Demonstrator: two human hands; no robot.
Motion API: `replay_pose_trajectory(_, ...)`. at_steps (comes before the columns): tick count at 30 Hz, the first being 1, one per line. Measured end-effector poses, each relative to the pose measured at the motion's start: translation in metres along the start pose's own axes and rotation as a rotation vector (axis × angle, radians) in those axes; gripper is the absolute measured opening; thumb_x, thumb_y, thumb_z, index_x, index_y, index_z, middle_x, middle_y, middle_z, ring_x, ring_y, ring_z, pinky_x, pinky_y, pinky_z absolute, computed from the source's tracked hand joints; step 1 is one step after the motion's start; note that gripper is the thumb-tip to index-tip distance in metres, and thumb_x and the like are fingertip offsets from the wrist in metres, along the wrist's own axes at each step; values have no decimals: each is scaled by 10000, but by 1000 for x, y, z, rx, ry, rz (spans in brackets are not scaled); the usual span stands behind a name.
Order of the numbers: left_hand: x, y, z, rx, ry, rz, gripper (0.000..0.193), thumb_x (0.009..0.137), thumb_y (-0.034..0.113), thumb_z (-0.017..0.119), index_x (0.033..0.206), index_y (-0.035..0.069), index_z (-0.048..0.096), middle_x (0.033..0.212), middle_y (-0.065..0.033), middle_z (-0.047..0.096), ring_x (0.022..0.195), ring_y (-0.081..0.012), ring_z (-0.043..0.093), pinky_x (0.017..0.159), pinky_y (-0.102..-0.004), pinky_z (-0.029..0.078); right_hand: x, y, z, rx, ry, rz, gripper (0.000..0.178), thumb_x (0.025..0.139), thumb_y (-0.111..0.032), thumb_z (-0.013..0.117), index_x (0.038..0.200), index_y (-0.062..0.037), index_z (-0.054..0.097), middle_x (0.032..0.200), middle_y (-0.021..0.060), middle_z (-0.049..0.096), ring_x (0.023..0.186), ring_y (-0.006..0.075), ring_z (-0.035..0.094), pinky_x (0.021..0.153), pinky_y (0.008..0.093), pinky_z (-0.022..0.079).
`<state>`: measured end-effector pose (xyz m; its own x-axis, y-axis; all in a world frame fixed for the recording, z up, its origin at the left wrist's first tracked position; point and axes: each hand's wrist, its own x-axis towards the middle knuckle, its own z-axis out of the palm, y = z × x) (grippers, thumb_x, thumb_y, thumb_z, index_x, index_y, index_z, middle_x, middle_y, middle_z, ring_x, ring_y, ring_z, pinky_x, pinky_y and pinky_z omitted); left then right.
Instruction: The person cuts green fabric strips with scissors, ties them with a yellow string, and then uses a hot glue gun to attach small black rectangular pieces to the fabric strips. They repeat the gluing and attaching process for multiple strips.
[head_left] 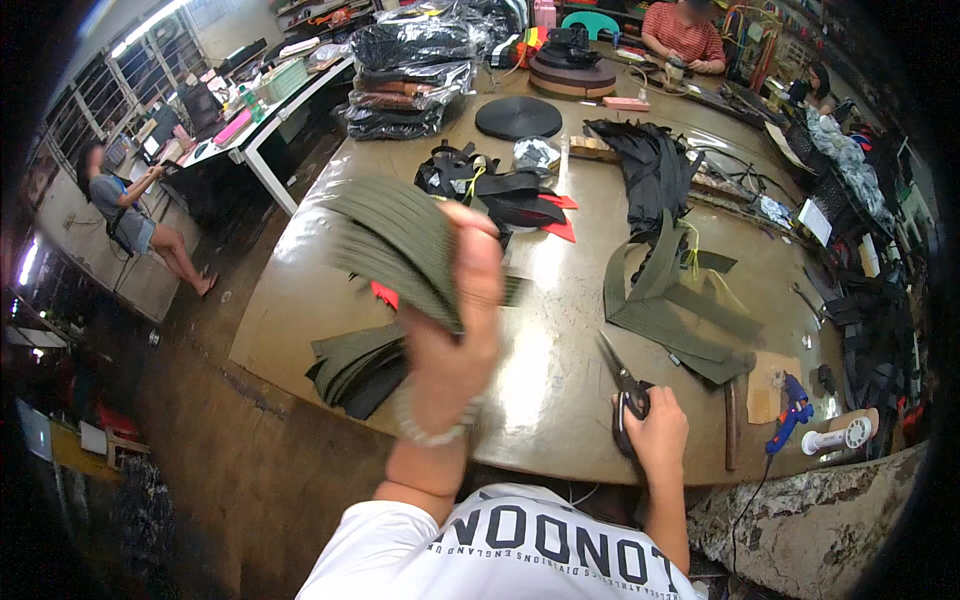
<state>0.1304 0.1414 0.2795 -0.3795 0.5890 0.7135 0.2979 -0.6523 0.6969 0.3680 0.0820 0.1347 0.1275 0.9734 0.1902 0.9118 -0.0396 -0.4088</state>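
My left hand (pixel 462 320) is raised over the table and closed round a thick bundle of olive green webbing straps (pixel 395 235); hand and straps are slightly blurred. Low at the table's near edge, my right hand (pixel 660 432) grips a pair of scissors (pixel 622 375) by the black handles, with the blades pointing away and to the left. A second stack of green and black webbing strips (pixel 358 365) lies under my left hand at the near left. More green webbing (pixel 665 300), with a yellow tie, is spread out to the right of the scissors. A bit of red material (pixel 383 294) shows beneath the raised bundle.
Black strap bundles (pixel 500 190) and a flat black webbing roll (pixel 520 117) lie farther back. Plastic-wrapped stacks (pixel 410 75) rise at the far left. At the right are a hammer (pixel 733 420), a blue glue gun (pixel 792 415) and a white spool (pixel 838 437). A co-worker (pixel 683 38) sits across the table.
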Motion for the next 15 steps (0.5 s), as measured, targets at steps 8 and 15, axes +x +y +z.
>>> replay_pose_trajectory(8, 11, -40, -84, 1550, -791, -396, 717, 937, 593, 462, 1226, -59, 541, 1120, -243, 602, 1087, -397, 545, 940, -477, 433, -6, 8, 5, 13, -24, -6, 357, 739, -297, 768, 898, -36, 582, 881, 132, 601, 836, 342, 621, 720, 447, 498)
replay_pose_trajectory(15, -20, -82, -80, 1218, -367, 27, 800, 893, 575, 558, 1406, -19, 406, 1382, -199, 464, 1305, -341, 383, 1073, -535, 271, -21, 10, 5, 402, 261, 90, 408, 685, -243, 829, 926, -11, 594, 874, 124, 596, 814, 328, 621, 699, 404, 498)
